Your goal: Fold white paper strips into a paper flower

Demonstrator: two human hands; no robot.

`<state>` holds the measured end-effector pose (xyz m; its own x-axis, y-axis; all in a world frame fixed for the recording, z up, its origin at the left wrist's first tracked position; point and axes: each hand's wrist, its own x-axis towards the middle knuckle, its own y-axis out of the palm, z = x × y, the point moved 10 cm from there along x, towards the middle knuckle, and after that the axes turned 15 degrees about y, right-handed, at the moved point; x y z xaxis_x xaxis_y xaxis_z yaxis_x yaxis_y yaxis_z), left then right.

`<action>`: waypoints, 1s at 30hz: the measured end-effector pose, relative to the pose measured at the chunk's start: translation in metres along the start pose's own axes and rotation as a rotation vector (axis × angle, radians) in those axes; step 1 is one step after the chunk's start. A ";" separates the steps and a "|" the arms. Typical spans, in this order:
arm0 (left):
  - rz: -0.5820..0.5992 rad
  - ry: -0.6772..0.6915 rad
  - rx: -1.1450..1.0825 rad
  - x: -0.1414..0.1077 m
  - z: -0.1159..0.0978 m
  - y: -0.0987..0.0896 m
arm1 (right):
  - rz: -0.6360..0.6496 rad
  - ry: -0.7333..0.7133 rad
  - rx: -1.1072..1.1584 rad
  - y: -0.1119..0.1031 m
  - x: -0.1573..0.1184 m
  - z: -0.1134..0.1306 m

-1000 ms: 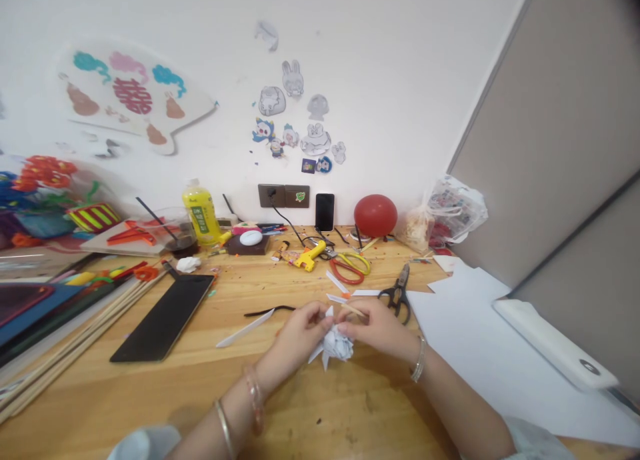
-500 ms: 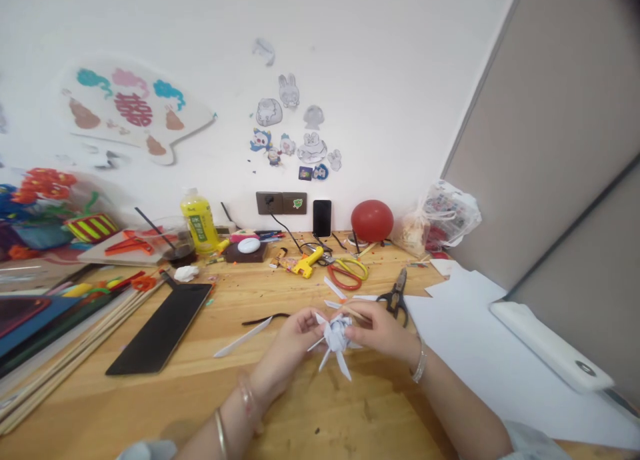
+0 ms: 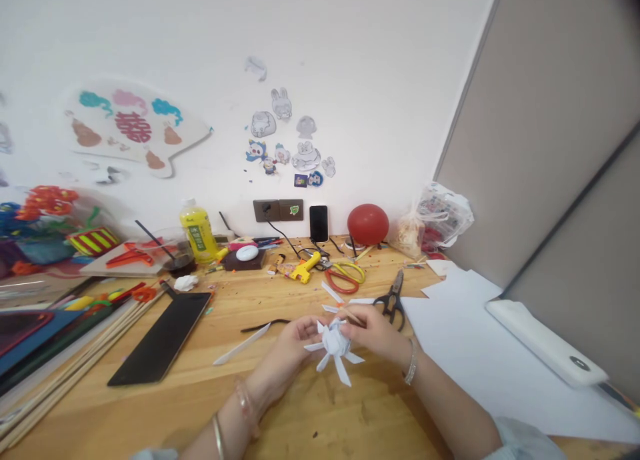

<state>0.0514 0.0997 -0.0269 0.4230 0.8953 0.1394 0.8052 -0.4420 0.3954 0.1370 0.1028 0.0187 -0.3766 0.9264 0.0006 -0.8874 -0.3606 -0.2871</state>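
Note:
Between my hands is a white woven paper ball (image 3: 335,340), with several loose strip ends sticking out below and to the sides. My left hand (image 3: 298,337) pinches it from the left, its fingers closed on the paper. On the other side, my right hand (image 3: 373,328) grips the ball's right edge; a thin tan stick (image 3: 353,315) also lies in its fingers. Just beyond the hands are loose white paper strips (image 3: 330,291). Black-handled scissors (image 3: 393,302) lie beside my right hand. Another paper strip (image 3: 243,344) rests left of my left hand.
White paper sheets (image 3: 460,353) cover the right side, with a long white device (image 3: 547,340) on them. Red and yellow scissors (image 3: 345,278), a yellow glue gun (image 3: 303,269) and a red balloon (image 3: 368,224) are behind. A black tablet-like slab (image 3: 163,340) and wooden sticks (image 3: 75,370) lie left.
The paper ball has turned slightly in my hands, so more strip ends show at its lower right and left. Both hands keep hold of it. The camera view has shifted a little.

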 end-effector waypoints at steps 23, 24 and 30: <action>-0.070 0.421 0.514 0.003 -0.048 -0.017 | -0.232 -0.007 -0.165 -0.018 0.005 0.000; -0.033 0.415 0.555 0.003 -0.048 -0.014 | -0.227 -0.003 -0.169 -0.018 0.005 0.000; -0.010 0.417 0.763 0.002 -0.051 -0.017 | -0.196 -0.051 -0.237 -0.014 0.002 0.008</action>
<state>0.0175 0.1118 0.0127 0.3476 0.7804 0.5198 0.9300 -0.2164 -0.2970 0.1465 0.1087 0.0307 -0.2230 0.9669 0.1241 -0.8597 -0.1351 -0.4926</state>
